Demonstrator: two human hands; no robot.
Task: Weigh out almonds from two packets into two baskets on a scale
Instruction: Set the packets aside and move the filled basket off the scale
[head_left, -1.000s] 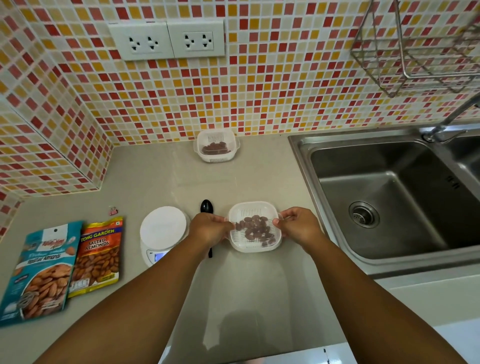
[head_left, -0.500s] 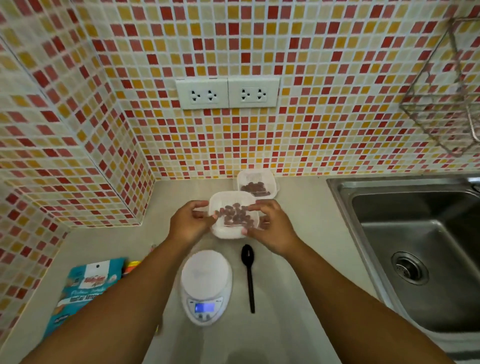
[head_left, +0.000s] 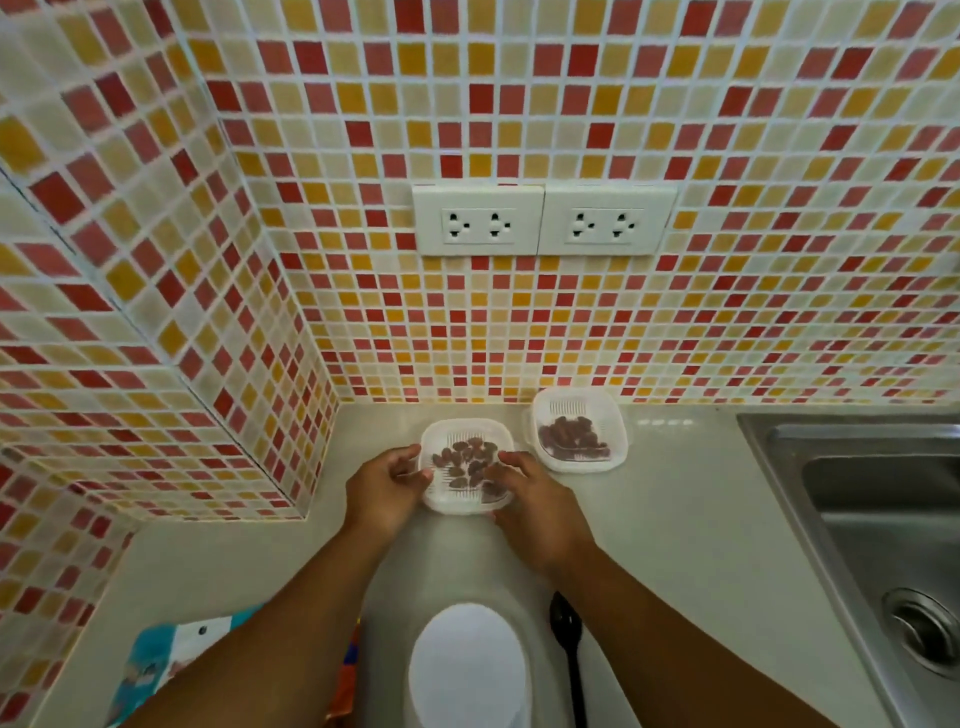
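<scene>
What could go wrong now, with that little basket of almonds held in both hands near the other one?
The left hand and right hand grip the held basket by its rims; a tilt could spill its almonds onto the counter. It sits close to the second basket by the wall, so a nudge might knock that one. The forearms pass just above the scale and black spoon, which a pull back could bump.
</scene>
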